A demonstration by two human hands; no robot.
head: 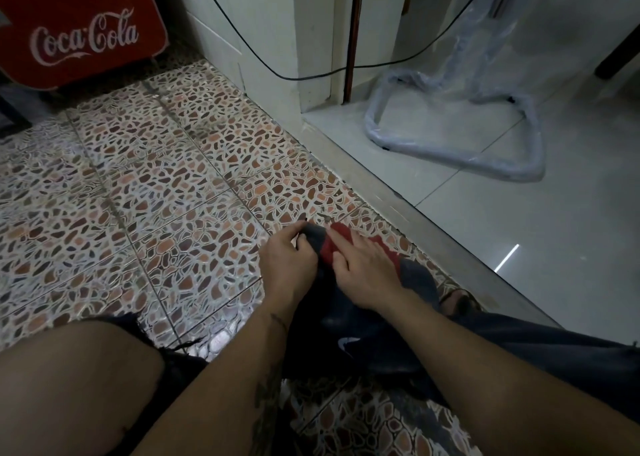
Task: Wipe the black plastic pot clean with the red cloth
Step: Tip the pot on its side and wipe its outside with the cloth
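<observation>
The black plastic pot (419,280) lies low in front of me over the pebble-pattern floor, mostly covered by my hands. My left hand (289,263) grips its dark far edge with curled fingers. The red cloth (338,240) is draped over the pot, and my right hand (365,270) lies on it with the fingers spread and pressing it down. A second bit of red cloth shows right of my right hand. The pot's opening and inside are hidden.
A red Coca-Cola cooler (81,30) stands at the far left. A grey raised ledge (398,203) runs diagonally beside the pot, with white tiles beyond it. A plastic-wrapped metal frame (460,154) and a black cable (263,64) lie there. My knees and dark shorts (363,348) fill the foreground.
</observation>
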